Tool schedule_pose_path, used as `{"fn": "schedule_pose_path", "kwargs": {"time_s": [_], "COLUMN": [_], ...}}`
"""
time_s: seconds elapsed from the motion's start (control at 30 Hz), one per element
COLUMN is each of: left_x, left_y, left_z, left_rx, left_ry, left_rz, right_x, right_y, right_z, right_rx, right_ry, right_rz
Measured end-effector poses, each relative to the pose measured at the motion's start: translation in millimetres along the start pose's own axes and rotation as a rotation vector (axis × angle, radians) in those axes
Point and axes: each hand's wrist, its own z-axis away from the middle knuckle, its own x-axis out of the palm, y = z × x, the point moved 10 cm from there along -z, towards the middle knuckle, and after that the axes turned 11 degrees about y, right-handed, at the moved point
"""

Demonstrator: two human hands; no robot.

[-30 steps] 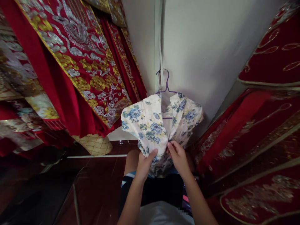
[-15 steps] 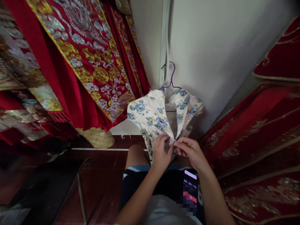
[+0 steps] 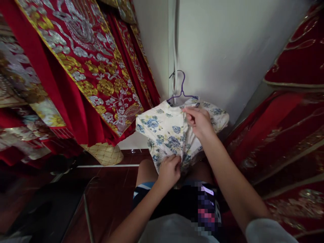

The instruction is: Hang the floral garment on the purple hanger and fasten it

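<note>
A short-sleeved white blouse [image 3: 162, 125] with blue flowers hangs on a purple hanger [image 3: 182, 88] in front of me. Its front edges meet along a line from the collar down. At the collar, my right hand [image 3: 199, 121] is closed in a pinch at the top of the front zipper; its small pull is hidden by the fingers. Lower on the front, my left hand [image 3: 170, 171] is closed on the blouse's fabric beside the zipper line. The blouse's bottom hangs between my knees, partly covered by my left hand.
A white strap [image 3: 174, 50] holds the hanger against the pale wall [image 3: 215, 44]. Red embroidered garments [image 3: 101, 74] hang at the left, and more red cloth [image 3: 286, 128] is close at the right. A lit phone [image 3: 208, 202] lies on my lap. A dark seat [image 3: 45, 209] stands lower left.
My right hand has moved up from mid-front to the collar, and the blouse's V-shaped opening has closed. My left hand has shifted slightly down, still on the fabric.
</note>
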Motion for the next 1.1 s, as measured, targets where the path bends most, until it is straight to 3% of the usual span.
{"fn": "schedule_pose_path", "kwargs": {"time_s": [0.1, 0.17, 0.23, 0.33, 0.4, 0.47, 0.57, 0.67, 0.73, 0.83, 0.93, 1.03, 1.1], "left_x": [-2.2, -13.5, -38.2, -97.0, -125.8, -134.4, -130.5, -133.1, -145.5, -176.0, -197.8, -186.3, -173.3], "left_y": [1.7, 5.3, 14.3, 34.1, 50.7, 66.4, 81.7, 91.8, 91.1, 60.7, -6.9, -92.1, -127.8], "left_z": [4.3, -1.2, -18.7, -62.5, -93.2, -121.0, -147.3, -152.2, -151.6, -154.8, -156.7, -147.9, -136.7], "left_rx": [-0.004, -0.004, 0.032, 0.154, 0.274, 0.386, 0.484, 0.526, 0.501, 0.341, 0.099, -0.272, -0.432], "left_ry": [-0.053, -0.063, -0.007, 0.250, 0.375, 0.388, 0.358, 0.404, 0.477, 0.617, 0.741, 0.806, 0.840], "left_rz": [0.014, 0.093, 0.193, 0.286, 0.274, 0.203, 0.152, 0.152, 0.197, 0.365, 0.628, 0.975, 1.082], "right_x": [8.7, 6.8, 2.1, -1.1, 1.7, 4.9, 3.6, -1.4, -4.8, -8.5, -13.7, -15.9, -15.2], "right_y": [-8.9, -8.0, -5.8, -6.7, -11.5, -17.8, -23.8, -21.5, -16.4, -1.4, 16.6, 33.1, 44.1], "right_z": [-1.9, 3.8, 10.5, 18.5, 22.9, 26.2, 26.6, 23.2, 22.4, 26.5, 37.8, 53.6, 62.9], "right_rx": [-0.022, -0.029, -0.037, -0.064, -0.109, -0.168, -0.256, -0.343, -0.414, -0.458, -0.417, -0.361, -0.321], "right_ry": [-0.030, -0.037, -0.031, -0.034, -0.060, -0.082, -0.064, -0.028, -0.013, -0.030, -0.065, -0.102, -0.129], "right_rz": [0.004, 0.007, 0.013, 0.051, 0.089, 0.110, 0.087, 0.091, 0.158, 0.298, 0.362, 0.367, 0.349]}}
